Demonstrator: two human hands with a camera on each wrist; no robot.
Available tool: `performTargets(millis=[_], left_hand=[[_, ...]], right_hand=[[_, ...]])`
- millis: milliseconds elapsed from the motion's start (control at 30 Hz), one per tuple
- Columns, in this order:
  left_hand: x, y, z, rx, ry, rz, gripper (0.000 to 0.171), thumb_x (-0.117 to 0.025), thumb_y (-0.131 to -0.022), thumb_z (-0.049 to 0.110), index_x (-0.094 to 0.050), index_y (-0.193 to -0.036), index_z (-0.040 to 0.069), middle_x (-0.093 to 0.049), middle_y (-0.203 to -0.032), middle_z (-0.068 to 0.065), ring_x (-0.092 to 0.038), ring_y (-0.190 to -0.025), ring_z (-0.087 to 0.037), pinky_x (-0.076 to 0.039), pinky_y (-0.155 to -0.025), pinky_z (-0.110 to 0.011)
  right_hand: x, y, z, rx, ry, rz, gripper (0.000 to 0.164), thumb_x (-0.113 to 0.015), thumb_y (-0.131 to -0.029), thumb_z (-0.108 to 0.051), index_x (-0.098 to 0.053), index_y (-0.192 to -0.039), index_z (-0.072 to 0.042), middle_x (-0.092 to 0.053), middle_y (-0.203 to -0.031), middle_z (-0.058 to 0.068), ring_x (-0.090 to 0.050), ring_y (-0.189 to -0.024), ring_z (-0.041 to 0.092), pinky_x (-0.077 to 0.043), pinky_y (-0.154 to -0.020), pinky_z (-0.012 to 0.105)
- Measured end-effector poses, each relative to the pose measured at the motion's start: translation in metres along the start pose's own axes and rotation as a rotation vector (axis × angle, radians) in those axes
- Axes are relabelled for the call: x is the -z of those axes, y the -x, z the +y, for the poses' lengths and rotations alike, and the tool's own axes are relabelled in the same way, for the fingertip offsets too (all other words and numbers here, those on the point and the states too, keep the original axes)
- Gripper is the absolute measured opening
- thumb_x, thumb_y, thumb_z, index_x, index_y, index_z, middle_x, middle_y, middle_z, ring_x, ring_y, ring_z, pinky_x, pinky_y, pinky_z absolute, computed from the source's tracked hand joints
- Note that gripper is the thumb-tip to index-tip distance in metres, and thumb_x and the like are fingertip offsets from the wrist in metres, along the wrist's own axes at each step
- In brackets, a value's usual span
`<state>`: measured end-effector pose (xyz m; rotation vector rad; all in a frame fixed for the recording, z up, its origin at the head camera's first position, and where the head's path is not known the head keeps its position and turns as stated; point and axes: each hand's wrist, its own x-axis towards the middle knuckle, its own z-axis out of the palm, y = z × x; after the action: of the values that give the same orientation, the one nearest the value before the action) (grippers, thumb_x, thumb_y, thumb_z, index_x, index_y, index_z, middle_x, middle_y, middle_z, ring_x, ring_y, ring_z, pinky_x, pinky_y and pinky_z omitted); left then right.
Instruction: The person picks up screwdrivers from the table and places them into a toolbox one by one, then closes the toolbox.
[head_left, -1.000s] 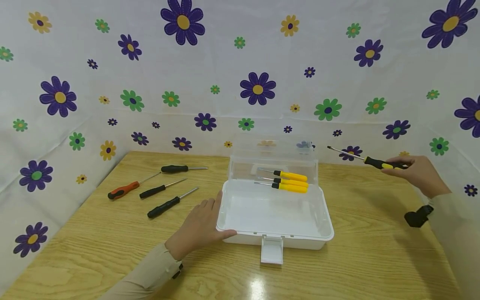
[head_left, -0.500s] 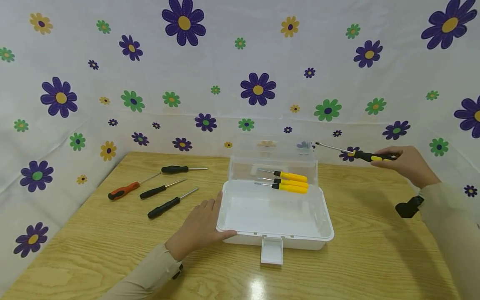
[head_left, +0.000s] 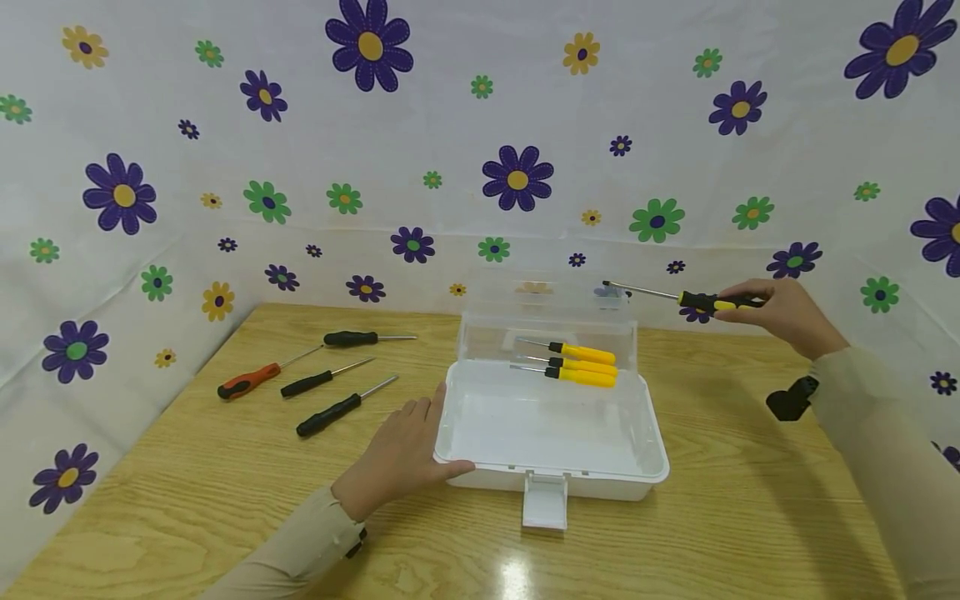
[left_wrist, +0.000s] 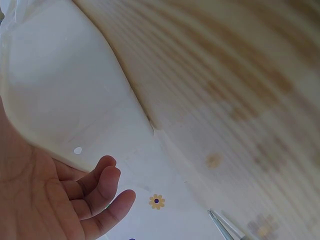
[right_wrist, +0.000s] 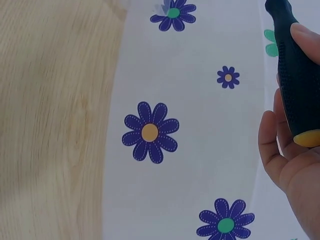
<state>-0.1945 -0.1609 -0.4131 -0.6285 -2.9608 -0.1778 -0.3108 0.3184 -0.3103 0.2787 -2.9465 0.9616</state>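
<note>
A white plastic toolbox (head_left: 540, 481) stands on the table with its clear lid (head_left: 480, 333) raised at the back. My left hand (head_left: 399, 462) rests against its front left corner, the thumb along the front rim. In the left wrist view, the fingers (left_wrist: 120, 210) of this hand lie loosely bent beside the wall. My right hand (head_left: 791, 312) holds a black and yellow screwdriver (head_left: 697, 302) by its handle, in the air behind and right of the box, blade pointing left. Three yellow-handled screwdrivers (head_left: 587, 377) lie at the back of the box near the hinge.
Left of the box lie an orange and black screwdriver (head_left: 250, 381) and three black-handled ones: a far one (head_left: 351, 338), a middle one (head_left: 307, 384) and a near one (head_left: 330, 414). The box's front latch (head_left: 545, 504) hangs down. A flowered cloth (head_left: 420, 150) stands behind the table.
My right hand has moved left and slightly up with the screwdriver, bringing its tip in front of the raised lid. The left hand and box have stayed put.
</note>
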Motion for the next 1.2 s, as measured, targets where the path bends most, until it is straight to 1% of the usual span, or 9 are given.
performTargets(millis=[67,267,433,567,667,733,800,1000,1200], left_hand=[[0.0,0.0,0.0,0.002,0.004,-0.003,0.112,-0.056,-0.074,0.074,-0.023,-0.146,-0.006,-0.056,-0.124,-0.021,-0.056,-0.11,-0.033,-0.048,-0.087,-0.045],[0.0,0.0,0.0,0.002,0.002,-0.003,0.112,-0.056,-0.074,0.074,-0.023,-0.146,-0.006,-0.055,-0.125,-0.022,-0.056,-0.11,-0.033,-0.049,-0.087,-0.045],[0.0,0.0,0.0,0.003,0.004,-0.003,0.113,-0.055,-0.074,0.074,-0.024,-0.146,-0.006,-0.055,-0.125,-0.022,-0.056,-0.11,-0.033,-0.049,-0.088,-0.045],[0.001,0.0,0.0,0.004,0.004,-0.002,0.112,-0.056,-0.074,0.074,-0.024,-0.146,-0.006,-0.056,-0.124,-0.022,-0.056,-0.11,-0.033,-0.049,-0.088,-0.045],[0.001,0.0,0.0,0.005,0.006,-0.002,0.112,-0.056,-0.074,0.074,-0.024,-0.146,-0.006,-0.056,-0.124,-0.022,-0.056,-0.11,-0.033,-0.049,-0.088,-0.045],[0.0,0.0,0.0,0.005,0.007,-0.002,0.112,-0.056,-0.074,0.073,-0.023,-0.146,-0.006,-0.056,-0.124,-0.022,-0.056,-0.109,-0.033,-0.049,-0.088,-0.045],[0.0,0.0,0.0,0.004,0.007,-0.001,0.112,-0.056,-0.074,0.073,-0.023,-0.146,-0.006,-0.056,-0.124,-0.022,-0.056,-0.109,-0.033,-0.049,-0.088,-0.045],[-0.002,0.0,-0.001,-0.002,0.003,0.01,0.112,-0.056,-0.074,0.073,-0.024,-0.146,-0.005,-0.056,-0.123,-0.021,-0.056,-0.107,-0.032,-0.049,-0.086,-0.044],[-0.003,0.0,-0.002,-0.003,-0.002,0.01,0.112,-0.055,-0.074,0.074,-0.023,-0.146,-0.005,-0.056,-0.123,-0.02,-0.056,-0.109,-0.031,-0.049,-0.087,-0.044]], right_hand=[[-0.002,-0.002,-0.003,0.003,-0.004,-0.003,0.059,-0.067,-0.085,-0.04,-0.057,-0.125,0.002,-0.052,-0.13,0.026,-0.05,-0.11,0.036,-0.044,-0.088,0.054],[-0.009,-0.008,-0.011,0.02,-0.012,0.007,0.055,-0.069,-0.084,-0.039,-0.061,-0.121,0.0,-0.059,-0.119,0.022,-0.052,-0.09,0.022,-0.044,-0.078,0.036],[-0.016,-0.014,-0.017,0.038,-0.023,0.003,0.053,-0.07,-0.083,-0.039,-0.063,-0.119,-0.001,-0.062,-0.112,0.018,-0.054,-0.084,0.016,-0.044,-0.076,0.032],[-0.022,-0.019,-0.02,0.055,-0.034,-0.005,0.052,-0.07,-0.083,-0.039,-0.063,-0.119,-0.002,-0.063,-0.113,0.018,-0.055,-0.084,0.015,-0.045,-0.079,0.034],[-0.026,-0.022,-0.023,0.062,-0.045,-0.008,0.052,-0.07,-0.083,-0.039,-0.063,-0.12,-0.002,-0.061,-0.118,0.02,-0.055,-0.09,0.02,-0.047,-0.084,0.042],[-0.029,-0.023,-0.026,0.061,-0.047,-0.006,0.052,-0.069,-0.083,-0.038,-0.063,-0.12,-0.002,-0.06,-0.121,0.02,-0.055,-0.094,0.023,-0.047,-0.086,0.042],[-0.031,-0.025,-0.029,0.068,-0.045,-0.005,0.051,-0.069,-0.084,-0.037,-0.063,-0.12,-0.002,-0.06,-0.122,0.02,-0.054,-0.095,0.025,-0.048,-0.083,0.039],[-0.038,-0.03,-0.038,0.096,-0.072,-0.014,0.05,-0.071,-0.083,-0.035,-0.064,-0.119,-0.002,-0.06,-0.12,0.021,-0.05,-0.085,0.021,-0.048,-0.068,0.024],[-0.044,-0.035,-0.048,0.113,-0.094,-0.039,0.05,-0.072,-0.082,-0.035,-0.063,-0.119,-0.003,-0.06,-0.111,0.015,-0.046,-0.081,0.019,-0.046,-0.063,0.025]])
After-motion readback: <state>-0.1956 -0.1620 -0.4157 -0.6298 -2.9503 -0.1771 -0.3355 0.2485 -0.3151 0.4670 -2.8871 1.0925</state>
